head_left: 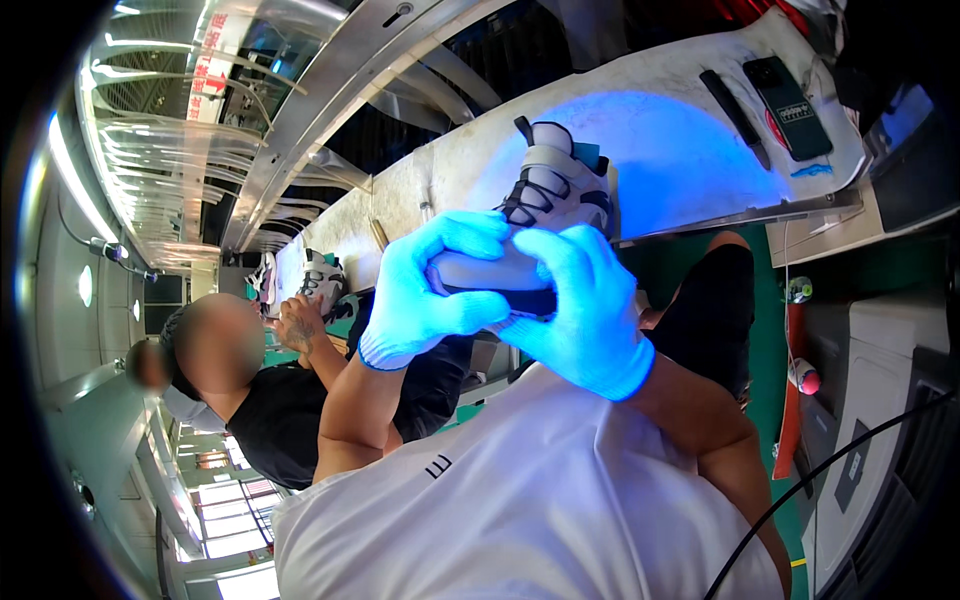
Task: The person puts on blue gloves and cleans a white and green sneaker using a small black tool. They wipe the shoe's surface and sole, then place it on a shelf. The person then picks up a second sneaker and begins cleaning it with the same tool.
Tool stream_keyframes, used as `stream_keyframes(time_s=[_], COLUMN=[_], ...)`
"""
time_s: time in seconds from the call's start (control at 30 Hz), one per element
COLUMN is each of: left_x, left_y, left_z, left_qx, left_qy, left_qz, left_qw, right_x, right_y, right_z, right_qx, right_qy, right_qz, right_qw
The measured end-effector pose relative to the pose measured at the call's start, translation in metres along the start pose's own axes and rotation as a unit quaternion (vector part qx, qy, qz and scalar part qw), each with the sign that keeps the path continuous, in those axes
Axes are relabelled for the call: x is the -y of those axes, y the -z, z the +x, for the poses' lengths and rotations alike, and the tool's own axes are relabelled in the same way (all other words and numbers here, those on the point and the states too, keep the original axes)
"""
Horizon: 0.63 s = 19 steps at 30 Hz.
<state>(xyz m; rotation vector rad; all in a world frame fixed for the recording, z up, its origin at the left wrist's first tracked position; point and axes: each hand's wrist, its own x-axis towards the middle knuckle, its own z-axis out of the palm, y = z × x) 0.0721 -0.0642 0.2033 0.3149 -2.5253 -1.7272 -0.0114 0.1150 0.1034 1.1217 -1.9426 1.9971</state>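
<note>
The shoe (545,190) is held up between the 2 gloved hands, above the white worktable (690,150) that glows blue under it. The left hand (425,295) wraps its fingers around the toe end from the left, and the right hand (585,310) grips the same end from the right, both closed on it. The shoe is white and grey with black laces, a dark sole and a teal heel part. A second person (260,400) on the left holds another shoe (322,275).

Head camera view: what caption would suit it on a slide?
Two gloved hands, left hand and right hand, grip a white sneaker above a workbench.
</note>
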Motion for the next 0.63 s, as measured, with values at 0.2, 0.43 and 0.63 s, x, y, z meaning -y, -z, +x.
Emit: stream_keyframes(time_s=[0.2,0.43,0.63], left_x=[0.009,0.004,0.008], left_y=[0.009,0.008,0.013], left_z=[0.0,0.004,0.011], left_qx=[-0.004,0.016,0.024], left_qy=[-0.021,-0.039,-0.04], left_qz=[0.037,0.061,0.05], left_qw=[0.999,0.997,0.998], right_x=[-0.019,-0.025,-0.03], right_y=[0.0,-0.003,0.001], right_z=[-0.038,-0.036,-0.028], right_qx=[-0.045,-0.019,0.004], right_qy=[-0.044,-0.025,-0.04], right_qz=[0.015,0.093,0.071], right_qw=[0.998,0.995,0.997])
